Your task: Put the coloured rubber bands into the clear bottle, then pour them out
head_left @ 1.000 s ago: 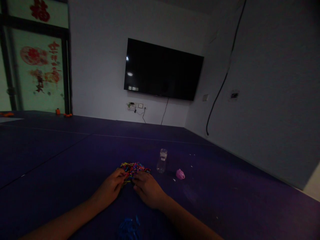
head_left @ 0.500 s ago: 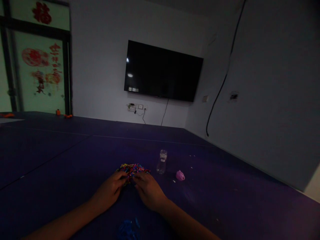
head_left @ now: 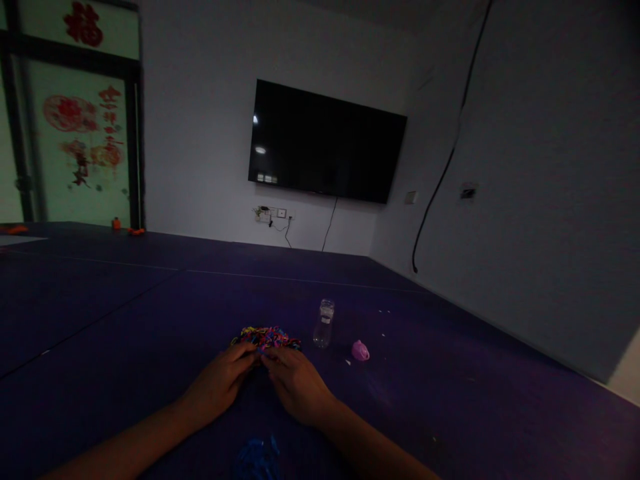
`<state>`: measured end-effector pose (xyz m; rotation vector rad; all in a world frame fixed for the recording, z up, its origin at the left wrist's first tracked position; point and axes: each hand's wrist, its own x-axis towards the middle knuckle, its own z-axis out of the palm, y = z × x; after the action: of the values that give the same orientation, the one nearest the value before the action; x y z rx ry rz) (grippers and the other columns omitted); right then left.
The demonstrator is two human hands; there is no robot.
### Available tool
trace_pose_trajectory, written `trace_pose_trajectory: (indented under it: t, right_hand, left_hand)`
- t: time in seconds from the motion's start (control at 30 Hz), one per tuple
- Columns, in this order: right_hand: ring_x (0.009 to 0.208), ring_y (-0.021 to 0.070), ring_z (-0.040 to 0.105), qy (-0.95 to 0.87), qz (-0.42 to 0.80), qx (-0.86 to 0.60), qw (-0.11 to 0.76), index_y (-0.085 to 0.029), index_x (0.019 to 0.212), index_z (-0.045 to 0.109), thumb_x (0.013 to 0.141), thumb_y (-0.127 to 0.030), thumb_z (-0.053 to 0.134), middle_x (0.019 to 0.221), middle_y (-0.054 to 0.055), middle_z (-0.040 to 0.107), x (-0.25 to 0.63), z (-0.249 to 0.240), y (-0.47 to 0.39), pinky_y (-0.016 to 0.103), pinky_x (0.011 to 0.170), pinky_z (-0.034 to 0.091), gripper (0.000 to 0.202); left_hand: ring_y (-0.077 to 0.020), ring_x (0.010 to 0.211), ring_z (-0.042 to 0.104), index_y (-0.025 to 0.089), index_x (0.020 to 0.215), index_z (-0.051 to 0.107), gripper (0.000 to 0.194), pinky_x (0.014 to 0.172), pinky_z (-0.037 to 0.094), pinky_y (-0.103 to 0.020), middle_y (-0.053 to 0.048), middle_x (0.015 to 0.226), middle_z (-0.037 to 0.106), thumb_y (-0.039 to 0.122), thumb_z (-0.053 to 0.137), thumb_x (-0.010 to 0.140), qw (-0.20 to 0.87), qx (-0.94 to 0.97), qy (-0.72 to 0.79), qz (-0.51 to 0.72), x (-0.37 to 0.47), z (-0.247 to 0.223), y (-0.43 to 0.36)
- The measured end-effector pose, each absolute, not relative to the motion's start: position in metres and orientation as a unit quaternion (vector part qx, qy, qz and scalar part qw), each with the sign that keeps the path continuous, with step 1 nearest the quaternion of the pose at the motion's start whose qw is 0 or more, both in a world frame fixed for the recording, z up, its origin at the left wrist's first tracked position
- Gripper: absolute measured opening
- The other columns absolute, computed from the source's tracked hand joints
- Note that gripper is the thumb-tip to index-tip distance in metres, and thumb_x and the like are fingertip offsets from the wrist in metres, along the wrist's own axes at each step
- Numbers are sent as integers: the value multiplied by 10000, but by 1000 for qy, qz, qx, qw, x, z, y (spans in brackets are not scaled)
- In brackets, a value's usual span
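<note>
A heap of small multicoloured loops (head_left: 267, 335), which look like rubber bands, lies on the purple table in front of me. My left hand (head_left: 220, 380) reaches into its near left side with bent fingers pressed together. From the right, my right hand (head_left: 297, 383) meets it, fingers curled over the near edge of the heap. The fingertips of both hands almost touch, and a bit of blue shows between them. What each hand pinches is too small and dark to make out. Closer to me lies a separate pile of blue loops (head_left: 256, 459).
Right of the heap stands a clear bottle (head_left: 323, 327) without a cap. A pink rounded object (head_left: 360, 351) lies beyond it, near small white scraps (head_left: 348, 362). Orange items (head_left: 117, 225) sit at the far left of the purple table (head_left: 150, 300). A television (head_left: 327, 143) hangs on the wall.
Both hands' fingers have shifted slightly at the near edge of the heap, and the right fingertips have come a little closer to the left. Bottle and pink object have stayed put.
</note>
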<state>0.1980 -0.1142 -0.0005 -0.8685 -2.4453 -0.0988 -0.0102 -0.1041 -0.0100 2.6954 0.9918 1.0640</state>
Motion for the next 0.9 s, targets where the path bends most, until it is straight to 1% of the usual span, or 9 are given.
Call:
trace_pose_trajectory:
  t: [0.1, 0.23, 0.37, 0.53, 0.7, 0.9]
  right_hand:
    - [1125, 199, 521, -908, -38, -323, 264, -179, 1245, 524, 883, -149, 421, 1276, 101, 545, 198, 0, -114, 350, 953, 427, 378]
    - [1118, 196, 525, -907, -45, -323, 266, -173, 1233, 533, 878, -134, 425, 1245, 101, 565, 197, 2, -115, 348, 952, 428, 374]
    - [1102, 200, 536, -906, -59, -318, 272, -180, 1242, 522, 881, -139, 419, 1237, 103, 569, 197, 2, -116, 351, 931, 446, 377]
    - [1112, 201, 532, -913, -66, -302, 266, -173, 1281, 482, 878, -144, 411, 1273, 111, 541, 198, 4, -119, 348, 935, 447, 411]
    - [1110, 209, 532, -914, -72, -302, 260, -153, 1287, 471, 866, -135, 415, 1277, 133, 531, 198, 7, -122, 356, 925, 453, 425]
    - [1099, 204, 534, -910, -74, -310, 266, -159, 1251, 497, 870, -134, 407, 1253, 120, 549, 196, 9, -122, 350, 917, 457, 392]
  left_hand:
    - [-182, 1036, 567, 216, 1101, 590, 340, 885, 491, -335, -71, 1135, 593, 74, 378, 876, 36, 881, 322, 345, -10, -11, -104]
    - [-181, 1042, 571, 226, 1137, 575, 351, 885, 499, -343, -64, 1135, 598, 83, 381, 882, 27, 876, 319, 360, -11, -11, -103]
    - [-189, 1095, 557, 234, 1194, 547, 351, 926, 491, -363, -62, 1188, 589, 129, 394, 897, 10, 871, 328, 366, -12, -15, -101]
    - [-210, 1184, 508, 247, 1309, 456, 408, 982, 456, -397, -75, 1287, 541, 195, 415, 907, -21, 867, 345, 359, -15, -21, -100]
    - [-211, 1201, 495, 274, 1370, 375, 521, 998, 439, -410, -64, 1323, 521, 152, 432, 868, -24, 882, 332, 335, -16, -19, -104]
    - [-200, 1230, 469, 305, 1430, 235, 617, 1023, 411, -418, -44, 1375, 479, 137, 422, 866, -17, 892, 308, 331, -15, -13, -109]
